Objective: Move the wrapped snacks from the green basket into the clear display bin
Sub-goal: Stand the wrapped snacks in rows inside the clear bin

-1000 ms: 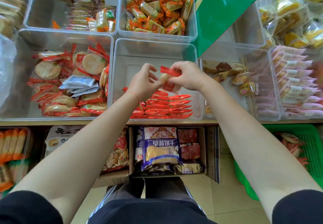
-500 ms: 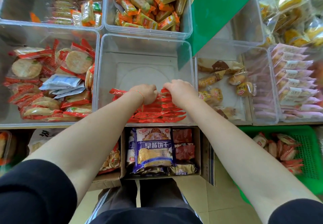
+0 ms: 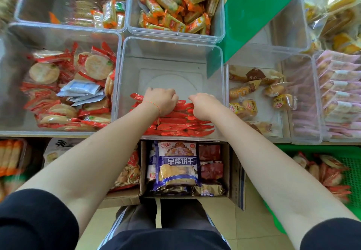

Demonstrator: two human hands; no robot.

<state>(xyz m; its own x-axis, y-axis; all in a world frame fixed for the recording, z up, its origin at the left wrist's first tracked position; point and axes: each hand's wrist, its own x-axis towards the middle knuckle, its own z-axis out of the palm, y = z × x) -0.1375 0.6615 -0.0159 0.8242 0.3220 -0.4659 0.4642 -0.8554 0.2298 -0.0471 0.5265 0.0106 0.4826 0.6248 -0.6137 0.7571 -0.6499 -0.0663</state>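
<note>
**A:** Both in the clear display bin [image 3: 172,54] right now. Left hand [image 3: 162,101] knuckles-up on top of the red wrapped snacks [image 3: 175,126], fingers curled under. Right hand [image 3: 203,104] same deal, just beside it. Can't tell for either grip whether pinching a packet or only pressing, fingertips hidden.

**B:** Looks like squaring up the row against the near wall. Best bet: push flat and even, keep wrappers overlapping one way, no crushing. Then let go clean so nothing lifts back out.

**A:** Agreed. Plenty of bare floor at the back of the bin, so lots of room left.

**B:** And the green basket [image 3: 351,163]?

**A:** Down low on the right, below the shelf. More red-wrapped packets [image 3: 328,173] piled in it, so nowhere near done, probably.

**B:** Neighbours?

**A:** Left bin [image 3: 58,31]: round crackers in red wrap plus a few white packets. Bin behind [image 3: 175,35]: orange-wrapped biscuits. Right bin [image 3: 273,54]: small cakes, scattered. Cardboard box [image 3: 232,171] underneath with a blue biscuit bag [image 3: 177,167].
</note>
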